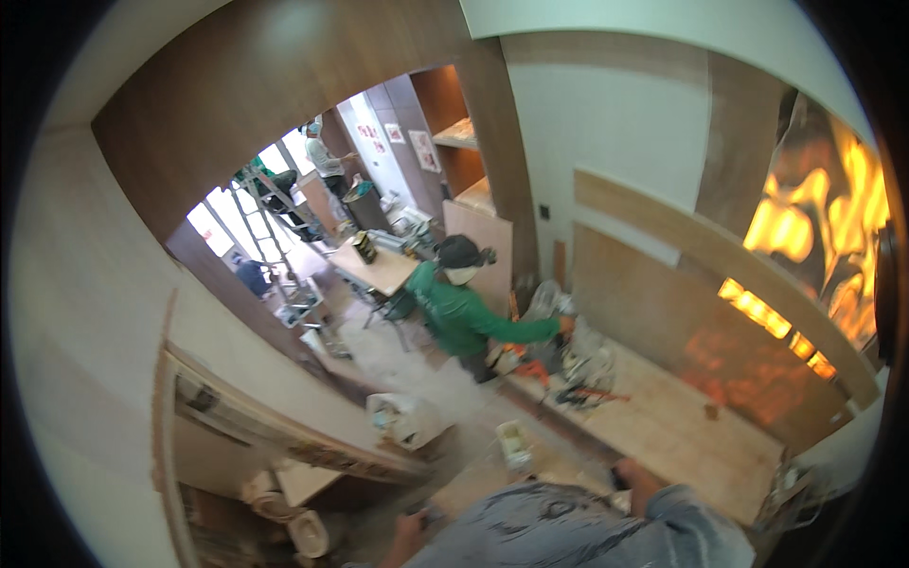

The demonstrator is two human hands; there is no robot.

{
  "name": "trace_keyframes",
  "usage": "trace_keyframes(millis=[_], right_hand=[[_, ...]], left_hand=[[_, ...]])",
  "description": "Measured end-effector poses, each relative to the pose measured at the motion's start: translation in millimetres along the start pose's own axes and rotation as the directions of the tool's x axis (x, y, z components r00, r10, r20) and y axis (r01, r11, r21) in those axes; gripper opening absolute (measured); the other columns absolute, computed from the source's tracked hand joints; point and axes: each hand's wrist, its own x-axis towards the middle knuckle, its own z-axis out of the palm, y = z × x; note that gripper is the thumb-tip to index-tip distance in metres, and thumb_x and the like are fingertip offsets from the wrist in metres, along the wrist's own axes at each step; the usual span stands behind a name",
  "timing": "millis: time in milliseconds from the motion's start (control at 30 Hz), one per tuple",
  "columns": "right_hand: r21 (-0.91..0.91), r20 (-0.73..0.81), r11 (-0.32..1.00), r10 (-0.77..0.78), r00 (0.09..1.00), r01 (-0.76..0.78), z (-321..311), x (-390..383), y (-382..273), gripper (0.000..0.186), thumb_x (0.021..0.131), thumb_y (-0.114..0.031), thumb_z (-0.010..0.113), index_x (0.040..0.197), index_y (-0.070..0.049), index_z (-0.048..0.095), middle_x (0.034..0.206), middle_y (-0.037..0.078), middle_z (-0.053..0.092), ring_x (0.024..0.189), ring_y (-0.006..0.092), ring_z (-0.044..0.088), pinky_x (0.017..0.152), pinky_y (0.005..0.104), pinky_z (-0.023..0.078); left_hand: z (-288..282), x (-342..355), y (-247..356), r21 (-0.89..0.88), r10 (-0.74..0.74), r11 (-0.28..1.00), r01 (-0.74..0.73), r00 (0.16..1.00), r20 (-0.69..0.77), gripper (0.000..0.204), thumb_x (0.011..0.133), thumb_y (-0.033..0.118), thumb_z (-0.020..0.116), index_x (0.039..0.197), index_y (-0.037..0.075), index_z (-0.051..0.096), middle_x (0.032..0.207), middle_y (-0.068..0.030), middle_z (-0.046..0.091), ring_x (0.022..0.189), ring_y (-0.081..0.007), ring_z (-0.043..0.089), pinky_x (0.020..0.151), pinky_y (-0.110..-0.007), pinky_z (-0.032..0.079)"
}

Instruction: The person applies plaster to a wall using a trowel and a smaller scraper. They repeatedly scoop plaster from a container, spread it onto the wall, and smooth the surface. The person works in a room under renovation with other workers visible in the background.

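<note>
1. The left hand (409, 532) is low at the near edge, just left of a light wood board (559, 462); its fingers look curled near a small dark patch, but blur hides the grip and I cannot tell whether it holds anything.
2. The right hand (640, 481) is near and to the right, at the board's other side; it looks bent beside something dark, and again I cannot tell if it is closed around it.
3. The light wood board lies at the near middle, between the two hands, partly hidden by the person's grey top (540, 525); a pale, oblong container (514, 445) stands at its far side, contents too blurred to name.
4. To the right runs a long wooden tabletop (682, 417); on its far left part lie dark and red tools (589, 396), with a clear plastic bag (592, 352) just beyond.
5. A co-worker in a green top (464, 312), with a dark cap and a white mask, stands at that far end; one arm reaches right, toward the bag.
6. A white sack (407, 421) sits on the floor to the left of the container; farther off are another tabletop (386, 273) with a dark box (364, 248) on it, and a stepladder (258, 222); at far right, a panel (824, 222) glows yellow.
</note>
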Motion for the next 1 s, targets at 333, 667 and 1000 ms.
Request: trace_keyframes(millis=[333, 667, 1000], right_hand=[[0.15, -0.016, 0.989, 0.007, 1.0, -0.004, -94.0, -42.0, -61.0, 0.029, 0.085, -0.023, 0.062, 0.104, -0.007, 0.077, 0.106, 0.019, 0.074, 0.094, 0.0328, 0.072, 0.087, 0.045, 0.056], [0.307, -0.015, 0.947, 0.106, 0.994, -0.097, -158.7, -44.2, -87.2, 0.032, 0.086, -0.025, 0.061, 0.106, -0.004, 0.076, 0.11, 0.02, 0.073, 0.099, 0.0328, 0.071, 0.089, 0.0449, 0.054], [0.411, 0.007, 0.895, 0.185, 0.983, -0.172, -157.3, -48.1, -69.2, 0.035, 0.087, -0.026, 0.061, 0.108, -0.002, 0.074, 0.114, 0.021, 0.071, 0.104, 0.0327, 0.069, 0.092, 0.0449, 0.053]], left_hand=[[23.3, 32.3, 13.2, -0.021, 0.102, 0.995, -0.1, 0.991, 0.081, 0.041, 0.084, 0.005, 0.075, 0.12, -0.004, 0.056, 0.108, -0.0195, 0.062, 0.095, -0.03, 0.065, 0.065, -0.046, 0.059], [34.6, 47.8, 20.7, 0.033, 0.136, 0.989, -0.141, 0.983, 0.121, 0.032, 0.089, 0.005, 0.064, 0.12, -0.001, 0.061, 0.099, -0.0148, 0.064, 0.08, -0.0236, 0.061, 0.056, -0.04, 0.051], [17.1, 80.3, -42.3, 0.024, 0.226, 0.972, -0.233, 0.96, 0.168, 0.03, 0.093, 0.005, 0.054, 0.121, 0.002, 0.066, 0.09, -0.0101, 0.065, 0.066, -0.0173, 0.057, 0.048, -0.034, 0.043]])
